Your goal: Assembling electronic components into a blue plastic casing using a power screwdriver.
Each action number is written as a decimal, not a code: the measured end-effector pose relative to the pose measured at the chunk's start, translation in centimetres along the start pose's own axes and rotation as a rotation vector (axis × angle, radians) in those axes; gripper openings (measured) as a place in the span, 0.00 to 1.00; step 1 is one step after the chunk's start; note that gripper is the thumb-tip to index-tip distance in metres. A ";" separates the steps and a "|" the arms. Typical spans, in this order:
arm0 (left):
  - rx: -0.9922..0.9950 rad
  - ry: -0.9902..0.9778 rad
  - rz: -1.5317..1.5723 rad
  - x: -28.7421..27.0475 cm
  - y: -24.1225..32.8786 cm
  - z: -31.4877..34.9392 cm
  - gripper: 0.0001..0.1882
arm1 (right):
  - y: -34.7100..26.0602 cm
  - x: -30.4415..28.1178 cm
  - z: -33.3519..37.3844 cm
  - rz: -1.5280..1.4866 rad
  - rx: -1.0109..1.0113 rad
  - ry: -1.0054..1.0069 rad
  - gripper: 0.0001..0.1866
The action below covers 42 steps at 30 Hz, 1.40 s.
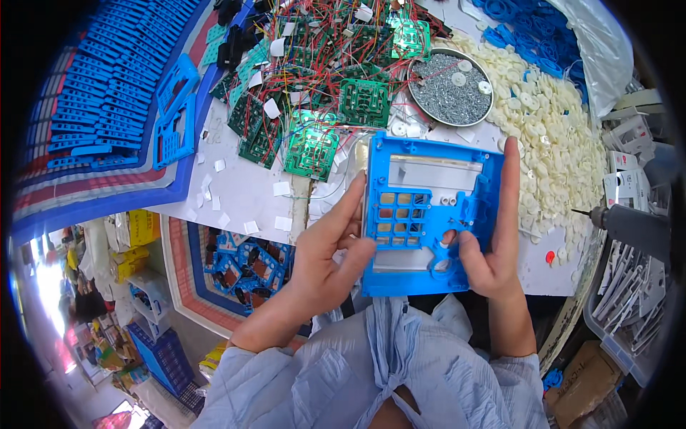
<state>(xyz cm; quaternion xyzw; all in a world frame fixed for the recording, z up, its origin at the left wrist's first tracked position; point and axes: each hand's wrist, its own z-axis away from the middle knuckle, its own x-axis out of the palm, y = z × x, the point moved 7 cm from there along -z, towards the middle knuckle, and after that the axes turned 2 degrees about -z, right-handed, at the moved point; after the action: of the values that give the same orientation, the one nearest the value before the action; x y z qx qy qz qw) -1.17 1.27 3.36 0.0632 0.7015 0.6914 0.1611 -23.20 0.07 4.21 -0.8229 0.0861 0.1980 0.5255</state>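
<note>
A blue plastic casing point(404, 247) is held up in front of me, its inner side facing me. It has a grid of small square openings, a long window near the top and moulded posts. My left hand point(332, 250) is closed on its left edge, the thumb near the grid. My right hand point(496, 257) grips the right side, with the index finger stretched up along the edge and the thumb pressing inside near a round hole. Just beyond the casing lie green circuit boards point(312, 146) with red wires.
A round tray of small metal screws point(450, 89) sits beside a heap of cream plastic discs point(543, 136). Blue casings point(107, 93) are stacked at the left. A power screwdriver point(632, 227) points in from the right. Below left, a lined container holds assembled blue units point(246, 268).
</note>
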 end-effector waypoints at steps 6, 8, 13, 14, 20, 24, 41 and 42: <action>0.057 0.097 -0.130 0.2 -0.4 0.9 0.40 | -1.3 0.9 0.4 0.132 -0.078 0.001 0.51; -0.017 0.149 0.062 0.1 -0.5 0.5 0.38 | -1.3 1.0 0.3 0.092 -0.067 -0.004 0.51; -0.051 0.237 0.217 -0.4 -0.1 -1.0 0.33 | -2.2 1.7 0.4 0.042 -0.028 -0.033 0.52; -0.046 0.235 0.194 -0.4 -0.1 -1.2 0.32 | -2.5 1.8 0.4 0.065 -0.031 -0.043 0.51; 0.047 0.166 -0.121 -0.5 0.4 -1.2 0.27 | -2.8 2.2 1.3 0.114 0.013 -0.068 0.51; 0.124 0.178 -0.234 -0.6 1.1 -0.8 0.27 | -2.6 2.4 1.3 0.121 0.049 -0.107 0.50; -0.264 -0.014 0.405 0.1 -1.5 1.4 0.32 | -2.4 0.9 1.3 0.069 0.098 -0.038 0.48; -0.313 -0.046 0.341 -0.2 -1.9 2.1 0.31 | -2.5 0.9 1.2 0.062 0.097 -0.043 0.48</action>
<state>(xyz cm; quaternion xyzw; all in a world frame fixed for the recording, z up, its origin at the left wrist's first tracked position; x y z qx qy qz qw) -0.06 3.18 1.56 0.1705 0.5612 0.8073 0.0657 -21.82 2.27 5.46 -0.7890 0.1096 0.2273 0.5603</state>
